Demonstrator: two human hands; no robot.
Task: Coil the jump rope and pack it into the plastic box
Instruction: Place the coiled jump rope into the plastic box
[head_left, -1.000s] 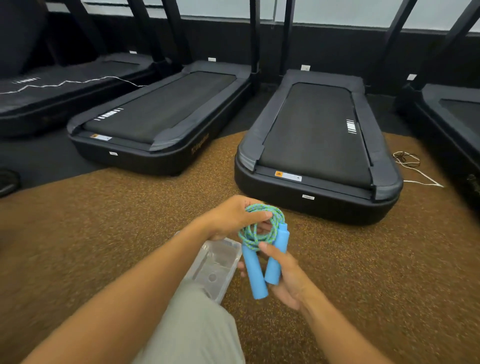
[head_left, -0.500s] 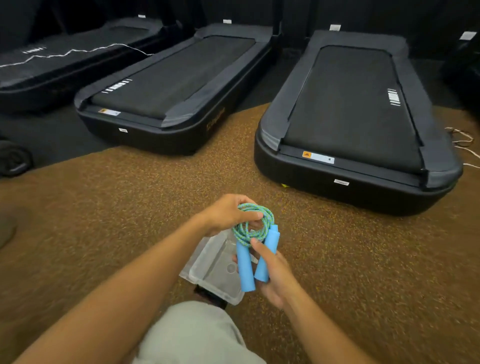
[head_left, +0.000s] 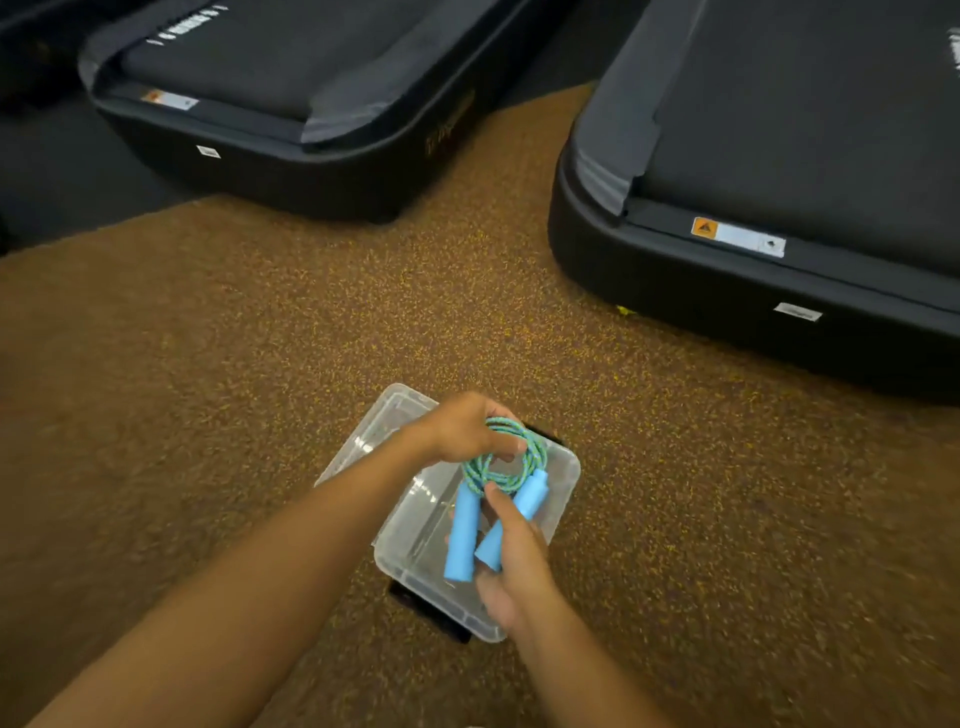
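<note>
The jump rope (head_left: 506, 467) has a green-blue braided cord wound into a small coil and two light blue handles (head_left: 462, 535) pointing down. My left hand (head_left: 462, 428) pinches the coil from above. My right hand (head_left: 517, 564) grips the handles from below. Both hold the rope just over the open clear plastic box (head_left: 563, 467), which sits on the brown speckled floor. Whether the handles touch the box's bottom is not clear. A dark object shows under the box's near edge.
Two black treadmill decks lie on the floor ahead, one at the upper left (head_left: 291, 104) and one at the upper right (head_left: 779, 182). Brown speckled floor (head_left: 208, 389) spreads all around the box.
The view has tilted down and closer. Both hands have carried the coiled rope from beside the box to directly over it, and the handles now splay apart slightly.
</note>
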